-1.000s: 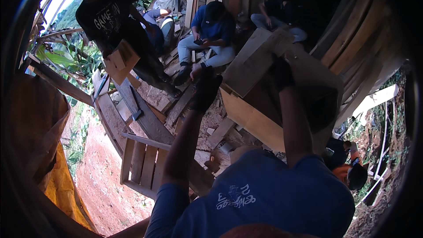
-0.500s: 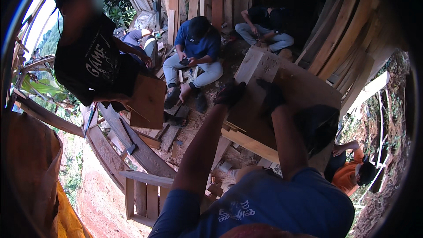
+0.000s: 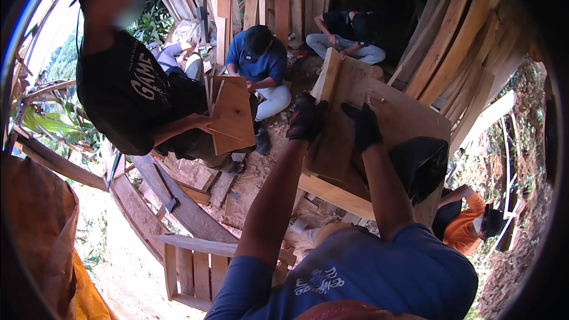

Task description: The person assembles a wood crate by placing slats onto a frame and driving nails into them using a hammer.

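Observation:
My left hand point(image 3: 306, 117), in a dark glove, is closed on the left edge of a brown wooden board point(image 3: 338, 136). A paler, narrow wooden strip point(image 3: 326, 78) runs along that edge beyond my fingers. My right hand point(image 3: 364, 125), also gloved, lies at the board's right side, thumb and fingers stretched apart. Beneath is a broad wooden work surface point(image 3: 415, 109) with a pale front edge. A black, bag-like thing point(image 3: 419, 163) sits beside my right forearm.
At left a standing person point(image 3: 130, 89) holds a brown board point(image 3: 232, 109) with thin sticks. Two people point(image 3: 258, 62) point(image 3: 349, 38) sit farther back. Someone in orange point(image 3: 465, 228) is at lower right. Long planks point(image 3: 444, 41) lean at right; a slatted wooden frame point(image 3: 195, 266) stands at lower left.
The board under my hands has shifted and tilted, its left side now raised. My left hand has turned on its edge. The standing person has lifted their board higher and to the right.

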`<state>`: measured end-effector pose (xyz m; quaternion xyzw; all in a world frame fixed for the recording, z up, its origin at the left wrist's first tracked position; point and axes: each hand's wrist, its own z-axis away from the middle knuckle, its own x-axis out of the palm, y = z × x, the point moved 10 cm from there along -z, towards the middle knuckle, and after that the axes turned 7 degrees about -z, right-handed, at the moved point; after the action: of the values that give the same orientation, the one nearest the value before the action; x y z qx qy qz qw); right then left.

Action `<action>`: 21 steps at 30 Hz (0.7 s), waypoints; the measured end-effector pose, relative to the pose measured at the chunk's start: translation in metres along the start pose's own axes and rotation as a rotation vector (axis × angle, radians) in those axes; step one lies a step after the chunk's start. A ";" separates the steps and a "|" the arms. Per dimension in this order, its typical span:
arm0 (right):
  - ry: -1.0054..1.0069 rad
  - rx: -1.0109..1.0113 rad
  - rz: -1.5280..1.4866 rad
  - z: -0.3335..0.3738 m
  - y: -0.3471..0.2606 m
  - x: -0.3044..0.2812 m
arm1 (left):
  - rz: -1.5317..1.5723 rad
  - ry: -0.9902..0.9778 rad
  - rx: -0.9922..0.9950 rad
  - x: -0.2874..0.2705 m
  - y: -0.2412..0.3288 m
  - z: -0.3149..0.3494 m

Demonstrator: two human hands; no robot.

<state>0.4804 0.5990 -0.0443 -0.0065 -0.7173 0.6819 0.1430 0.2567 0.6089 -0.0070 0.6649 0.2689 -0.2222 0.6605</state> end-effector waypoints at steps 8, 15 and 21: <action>-0.137 -0.277 0.021 0.022 -0.082 0.049 | 0.332 0.175 0.335 -0.082 0.033 0.033; -0.203 -0.436 0.198 0.020 -0.100 0.072 | 0.248 0.351 0.414 -0.104 0.034 0.067; -0.241 -0.475 0.289 0.030 -0.094 0.089 | 0.239 0.428 0.411 -0.108 0.007 0.071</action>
<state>0.4066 0.5817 0.0641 -0.0607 -0.8601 0.5044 -0.0470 0.1840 0.5311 0.0667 0.8429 0.2711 -0.0479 0.4623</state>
